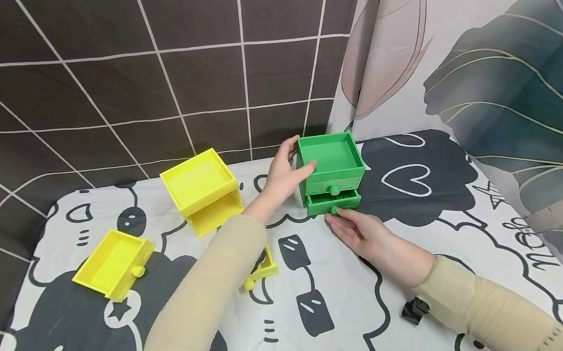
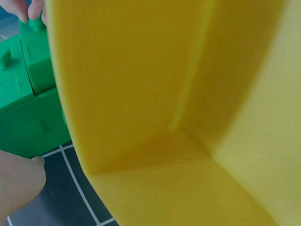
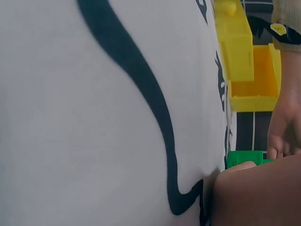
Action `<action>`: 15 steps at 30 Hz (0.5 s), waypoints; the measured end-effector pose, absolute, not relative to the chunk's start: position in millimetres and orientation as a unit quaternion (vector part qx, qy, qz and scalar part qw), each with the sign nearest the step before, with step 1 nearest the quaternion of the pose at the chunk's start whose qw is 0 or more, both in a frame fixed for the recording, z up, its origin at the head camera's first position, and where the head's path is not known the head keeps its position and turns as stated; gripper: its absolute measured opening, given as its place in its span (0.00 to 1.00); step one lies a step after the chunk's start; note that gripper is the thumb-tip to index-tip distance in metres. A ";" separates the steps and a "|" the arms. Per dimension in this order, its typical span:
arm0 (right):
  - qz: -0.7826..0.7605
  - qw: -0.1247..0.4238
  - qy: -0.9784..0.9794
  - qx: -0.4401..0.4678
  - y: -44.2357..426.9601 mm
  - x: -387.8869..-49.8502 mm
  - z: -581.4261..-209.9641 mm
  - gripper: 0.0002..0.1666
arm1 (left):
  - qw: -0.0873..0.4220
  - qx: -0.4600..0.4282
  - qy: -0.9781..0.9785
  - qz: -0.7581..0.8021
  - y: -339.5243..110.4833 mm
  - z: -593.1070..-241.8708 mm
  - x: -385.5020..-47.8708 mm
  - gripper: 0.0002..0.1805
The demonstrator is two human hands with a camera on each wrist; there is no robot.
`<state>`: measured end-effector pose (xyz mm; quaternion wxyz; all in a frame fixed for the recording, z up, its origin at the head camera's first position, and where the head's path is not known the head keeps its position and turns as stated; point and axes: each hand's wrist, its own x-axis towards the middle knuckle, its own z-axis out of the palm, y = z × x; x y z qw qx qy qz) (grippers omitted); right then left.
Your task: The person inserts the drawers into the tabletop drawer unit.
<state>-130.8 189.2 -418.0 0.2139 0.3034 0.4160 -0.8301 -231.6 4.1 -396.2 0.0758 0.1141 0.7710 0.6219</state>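
A small green chest of drawers (image 1: pixel 331 158) stands near the back of the cloth, its lower drawer (image 1: pixel 319 205) partly pulled out and its upper drawer in. My left hand (image 1: pixel 282 174) grips the chest's left side, thumb over the top edge and fingers toward the back. The thumb and finger of my right hand (image 1: pixel 362 233) pinch the lower drawer's knob (image 2: pixel 35 23), also seen in the left wrist view. Left of the chest stands a yellow cabinet (image 1: pixel 200 182) with an open front. One yellow drawer (image 1: pixel 117 263) lies farther left; another yellow drawer (image 1: pixel 268 263) is partly hidden by my left forearm.
A patterned cloth (image 1: pixel 342 350) covers the surface. Behind it hangs a dark gridded fabric (image 1: pixel 200 78), with a leaf-printed wall covering (image 1: pixel 509 78) on the right. A black device (image 1: pixel 415 310) sits at my right wrist.
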 end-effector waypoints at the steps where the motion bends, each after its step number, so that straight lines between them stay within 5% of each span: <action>1: -0.831 0.213 0.414 0.305 189.1 -132.5 -418.3 0.11 | 0.076 0.114 0.771 0.622 4.0 -396.1 -231.4 0.41; 15: -0.829 0.218 0.415 0.304 189.5 -153.9 -423.3 0.11 | 0.070 0.115 0.772 0.622 4.6 -396.4 -232.1 0.41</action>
